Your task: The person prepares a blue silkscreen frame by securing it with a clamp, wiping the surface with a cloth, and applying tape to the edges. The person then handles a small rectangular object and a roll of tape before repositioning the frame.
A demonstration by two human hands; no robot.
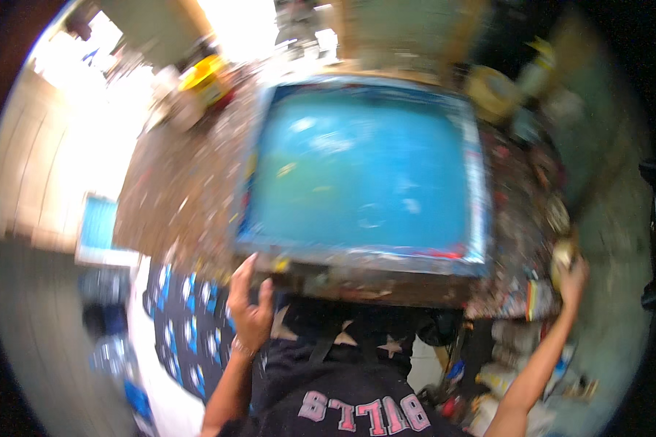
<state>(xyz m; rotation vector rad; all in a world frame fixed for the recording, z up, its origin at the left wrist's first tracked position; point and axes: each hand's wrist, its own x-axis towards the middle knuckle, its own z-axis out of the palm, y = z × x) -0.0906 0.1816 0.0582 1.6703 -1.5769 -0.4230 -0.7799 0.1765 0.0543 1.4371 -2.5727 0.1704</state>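
A screen-printing frame [372, 171] with blue mesh lies on the stained worktable [175, 182] in front of me. My left hand [251, 302] is by the frame's near left corner, its thumb and fingers apart and nothing in it. Far to the right, my right hand [574, 280] closes on a yellowish round thing [563, 255] at the table's right edge; blur hides whether it is a tape roll or a tin. Just beyond it is another pale round item [558, 215], and a small striped box [539, 298] is close to my wrist.
At the back left are a yellow tub [205, 80] and whitish containers. A large tan roll [492, 95] and a yellow-topped bottle [538, 65] stand at the back right, by the wall. Patterned dark cloth [186, 320] hangs below the table's left side. Bags and clutter fill the lower right.
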